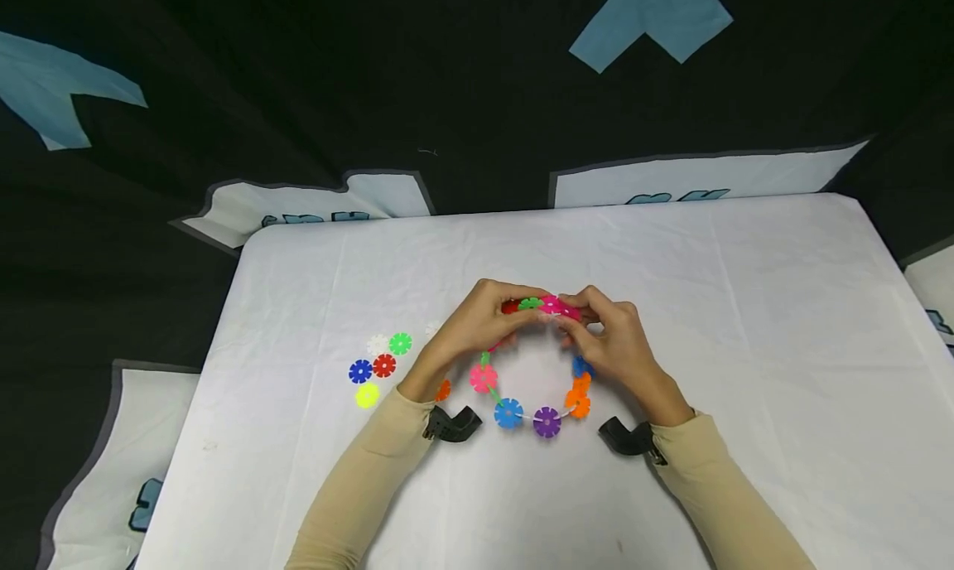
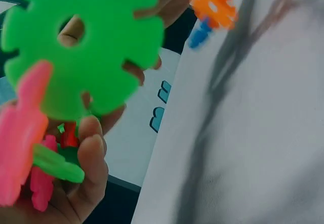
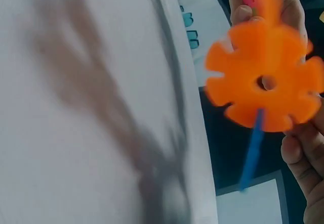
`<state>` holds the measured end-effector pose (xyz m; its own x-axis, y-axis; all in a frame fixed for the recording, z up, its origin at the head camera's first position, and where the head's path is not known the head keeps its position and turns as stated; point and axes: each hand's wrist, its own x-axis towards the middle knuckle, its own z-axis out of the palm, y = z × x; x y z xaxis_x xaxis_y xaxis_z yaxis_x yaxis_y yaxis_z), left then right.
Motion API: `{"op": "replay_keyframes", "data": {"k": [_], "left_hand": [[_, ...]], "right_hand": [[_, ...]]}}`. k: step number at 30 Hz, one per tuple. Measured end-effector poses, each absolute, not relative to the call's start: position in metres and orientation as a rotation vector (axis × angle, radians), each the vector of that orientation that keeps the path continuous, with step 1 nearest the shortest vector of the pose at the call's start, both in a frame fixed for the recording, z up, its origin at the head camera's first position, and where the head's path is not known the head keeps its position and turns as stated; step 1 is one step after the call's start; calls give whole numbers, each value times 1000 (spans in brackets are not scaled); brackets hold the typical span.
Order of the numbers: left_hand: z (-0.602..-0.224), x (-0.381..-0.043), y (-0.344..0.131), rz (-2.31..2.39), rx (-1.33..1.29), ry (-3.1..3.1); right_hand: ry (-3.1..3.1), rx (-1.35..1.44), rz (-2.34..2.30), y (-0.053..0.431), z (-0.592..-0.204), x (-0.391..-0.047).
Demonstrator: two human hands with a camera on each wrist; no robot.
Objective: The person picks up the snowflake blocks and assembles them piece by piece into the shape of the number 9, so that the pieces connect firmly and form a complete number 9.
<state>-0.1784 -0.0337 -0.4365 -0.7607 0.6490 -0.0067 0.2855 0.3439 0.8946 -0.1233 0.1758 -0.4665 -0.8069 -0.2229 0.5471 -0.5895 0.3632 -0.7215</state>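
Both hands hold a looped chain of notched, flower-shaped plastic discs, slotted edge to edge. In the head view the left hand (image 1: 473, 321) pinches the chain's far side at a red disc beside a green disc (image 1: 530, 303). Across from it the right hand (image 1: 619, 342) grips the pink discs (image 1: 555, 306) between thumb and fingers. The rest of the loop curves toward the person through a blue disc (image 1: 508, 413), a purple disc (image 1: 547, 422) and orange discs (image 1: 577, 403). Close to the left wrist camera hangs a large green disc (image 2: 114, 47); an orange disc (image 3: 238, 82) fills part of the right wrist view.
Left of the hands, loose discs lie on the white-covered table (image 1: 745, 330), among them a red disc (image 1: 384, 365), a dark blue disc (image 1: 361, 371) and a yellow disc (image 1: 368, 395). A loose orange disc (image 1: 444, 390) shows beside the left wrist. Dark cloth (image 1: 447, 81) hangs beyond the table's far edge.
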Motion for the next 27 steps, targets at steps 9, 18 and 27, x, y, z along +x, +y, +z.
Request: {"op": "replay_keyframes", "data": {"k": [9, 18, 27], "left_hand": [[-435, -181, -36, 1205, 840, 2453], [-439, -187, -40, 1188, 712, 2557], [-436, -189, -46, 1210, 717, 2543]], "right_hand": [[-2544, 715, 1251, 187, -463, -128], [-3071, 597, 1230, 222, -466, -133], [-3107, 687, 1361, 222, -466, -133]]}}
